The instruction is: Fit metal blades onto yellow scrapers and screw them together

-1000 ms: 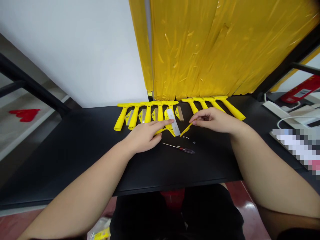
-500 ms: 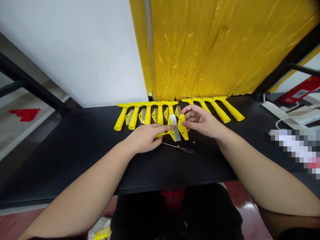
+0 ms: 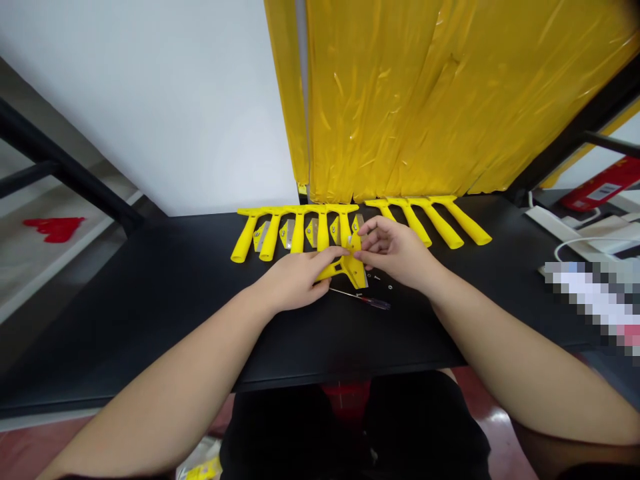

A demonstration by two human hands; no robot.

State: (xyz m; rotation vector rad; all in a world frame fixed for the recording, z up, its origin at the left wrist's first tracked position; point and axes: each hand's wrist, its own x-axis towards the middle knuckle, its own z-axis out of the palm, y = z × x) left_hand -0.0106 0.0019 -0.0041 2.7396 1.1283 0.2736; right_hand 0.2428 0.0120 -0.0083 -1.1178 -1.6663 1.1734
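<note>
My left hand (image 3: pixel 297 277) is closed around a yellow plastic scraper handle (image 3: pixel 331 271) lying just above the black table. At the scraper's head, my right hand (image 3: pixel 397 255) pinches a yellow cover plate (image 3: pixel 357 273) that lies over the blade. Only a thin strip of the metal blade (image 3: pixel 365 277) shows along the plate's right edge. Below the hands rests a screwdriver (image 3: pixel 376 303) with a dark handle. Small screws (image 3: pixel 377 277) and a nut (image 3: pixel 391 287) are scattered beside my right fingers.
Behind the hands stands a row of yellow squeegee-like handles (image 3: pixel 242 243), with several small bladed heads (image 3: pixel 287 233) between them. More yellow handles (image 3: pixel 447 230) lie at the back right. White power strips (image 3: pixel 555 230) and a cable occupy the table's right side.
My right hand has moved left, bringing the yellow cover plate from beside the blade onto it. The blade is now mostly covered, and more small hardware shows on the table.
</note>
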